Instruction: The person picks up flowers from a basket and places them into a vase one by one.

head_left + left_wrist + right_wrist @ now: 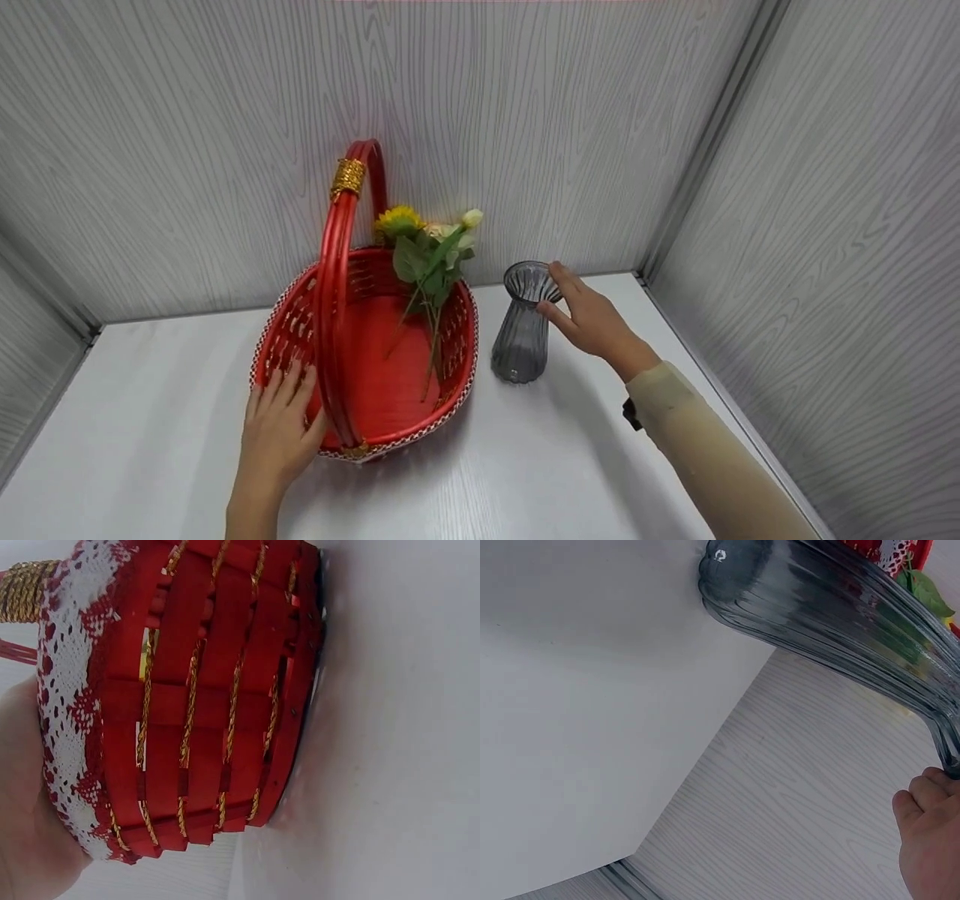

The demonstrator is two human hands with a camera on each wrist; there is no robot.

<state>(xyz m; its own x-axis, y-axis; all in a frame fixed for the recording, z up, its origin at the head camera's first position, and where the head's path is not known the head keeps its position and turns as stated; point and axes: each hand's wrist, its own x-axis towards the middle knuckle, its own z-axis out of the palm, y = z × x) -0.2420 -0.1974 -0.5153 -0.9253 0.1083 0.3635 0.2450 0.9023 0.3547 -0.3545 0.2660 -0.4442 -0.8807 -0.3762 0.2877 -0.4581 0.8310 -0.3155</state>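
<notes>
A red woven basket point(390, 337) with a tall arched handle stands on the white table. My left hand point(279, 427) rests on its near left rim, fingers straight and reaching over the edge; in the left wrist view the palm lies against the white lace trim point(75, 705). To the basket's right stands an upright grey ribbed glass vase point(521, 341). My right hand point(592, 319) touches the right side of its flared rim, fingers and thumb extended and spread. In the right wrist view only part of that hand point(934, 840) shows beside the vase's mouth.
Several artificial flowers point(431, 259), one yellow and others pale, lean in the basket's right side with their stems on its bottom. A wood-grain panel point(525, 112) rises behind the table point(450, 495), and another panel point(825, 247) stands along the right side.
</notes>
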